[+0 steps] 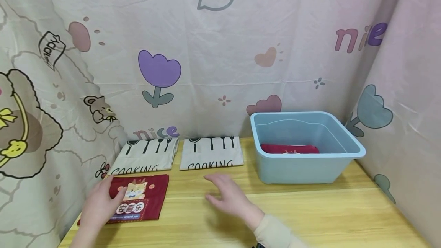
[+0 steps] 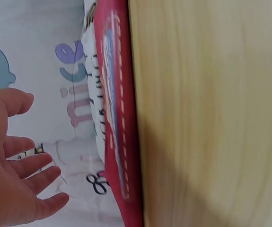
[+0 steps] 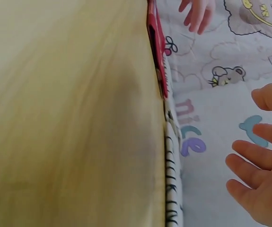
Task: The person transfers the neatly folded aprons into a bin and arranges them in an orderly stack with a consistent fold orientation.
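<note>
A folded dark red cloth (image 1: pixel 156 198) with a cartoon animal print lies flat at the left of the table. My left hand (image 1: pixel 101 204) is over its left part, fingers spread and holding nothing; the left wrist view shows this hand (image 2: pixel 17 170) apart from the red cloth (image 2: pixel 131 142). My right hand (image 1: pixel 229 196) hovers over the middle of the table, also holding nothing, its fingers (image 3: pixel 254 153) loosely spread. Behind the hands lie two folded white cloths printed COOKING, one at the left (image 1: pixel 144 158) and another in the middle (image 1: pixel 211 156).
A light blue plastic bin (image 1: pixel 296 169) stands at the back right of the wooden table (image 1: pixel 310 209). Inside it lies another red cloth (image 1: pixel 289 149). A printed curtain (image 1: pixel 213 56) hangs behind the table and along both sides.
</note>
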`<state>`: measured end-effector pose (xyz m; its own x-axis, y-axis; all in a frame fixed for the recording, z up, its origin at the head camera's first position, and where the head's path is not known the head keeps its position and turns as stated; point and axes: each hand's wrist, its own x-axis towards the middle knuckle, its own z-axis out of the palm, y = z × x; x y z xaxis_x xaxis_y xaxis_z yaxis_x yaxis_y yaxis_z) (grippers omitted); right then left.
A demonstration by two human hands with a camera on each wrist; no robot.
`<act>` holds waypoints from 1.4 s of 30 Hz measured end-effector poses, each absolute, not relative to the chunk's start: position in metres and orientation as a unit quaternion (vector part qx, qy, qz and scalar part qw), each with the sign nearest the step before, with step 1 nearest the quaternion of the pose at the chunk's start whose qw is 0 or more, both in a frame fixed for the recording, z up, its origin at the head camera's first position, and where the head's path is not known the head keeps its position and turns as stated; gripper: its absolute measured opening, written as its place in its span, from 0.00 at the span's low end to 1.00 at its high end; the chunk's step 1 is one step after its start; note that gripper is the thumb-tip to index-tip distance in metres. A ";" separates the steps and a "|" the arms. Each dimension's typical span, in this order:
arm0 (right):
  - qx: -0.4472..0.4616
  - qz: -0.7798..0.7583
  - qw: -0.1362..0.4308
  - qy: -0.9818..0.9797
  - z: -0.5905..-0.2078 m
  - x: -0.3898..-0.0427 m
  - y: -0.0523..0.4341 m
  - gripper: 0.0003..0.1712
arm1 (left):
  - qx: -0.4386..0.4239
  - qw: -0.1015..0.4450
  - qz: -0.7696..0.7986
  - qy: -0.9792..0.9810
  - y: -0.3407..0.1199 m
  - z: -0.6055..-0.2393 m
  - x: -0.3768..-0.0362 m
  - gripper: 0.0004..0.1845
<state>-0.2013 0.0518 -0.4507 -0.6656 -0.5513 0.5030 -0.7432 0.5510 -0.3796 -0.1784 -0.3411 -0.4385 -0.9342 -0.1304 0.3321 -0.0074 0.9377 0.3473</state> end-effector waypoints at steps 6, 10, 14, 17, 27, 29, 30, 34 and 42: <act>0.365 0.309 0.121 -0.870 -0.460 -0.200 0.032 0.31 | 0.046 0.167 -0.172 -0.970 -0.358 -0.446 -0.180 0.36; 0.359 0.328 0.093 -0.869 -0.464 -0.200 0.018 0.31 | 0.057 0.157 -0.178 -0.970 -0.368 -0.450 -0.180 0.33; 0.347 0.358 0.055 -0.865 -0.467 -0.198 0.006 0.31 | 0.092 0.109 -0.189 -0.972 -0.377 -0.453 -0.183 0.36; 0.334 0.392 0.018 -0.857 -0.468 -0.195 -0.002 0.32 | 0.113 0.078 -0.194 -0.971 -0.383 -0.454 -0.184 0.38; 0.288 0.477 -0.061 -0.828 -0.475 -0.193 -0.027 0.33 | 0.131 -0.009 -0.228 -0.965 -0.394 -0.457 -0.184 0.42; 0.275 0.502 -0.077 -0.817 -0.477 -0.194 -0.031 0.33 | 0.138 -0.025 -0.238 -0.961 -0.395 -0.458 -0.183 0.43; 0.266 0.516 -0.086 -0.810 -0.478 -0.194 -0.033 0.33 | 0.140 -0.028 -0.243 -0.959 -0.395 -0.458 -0.183 0.42; 0.230 0.552 -0.110 -0.794 -0.478 -0.196 -0.042 0.33 | 0.143 -0.031 -0.252 -0.957 -0.396 -0.459 -0.181 0.41; 0.144 0.618 -0.152 -0.758 -0.472 -0.200 -0.060 0.33 | 0.144 -0.012 -0.245 -0.959 -0.400 -0.463 -0.182 0.38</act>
<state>-0.2001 -0.0595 -0.4715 -0.9124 -0.4057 -0.0530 -0.0296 0.1946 -0.9804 -0.1817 -0.4001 -0.4628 -0.9580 -0.2707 -0.0944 -0.2829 0.8387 0.4653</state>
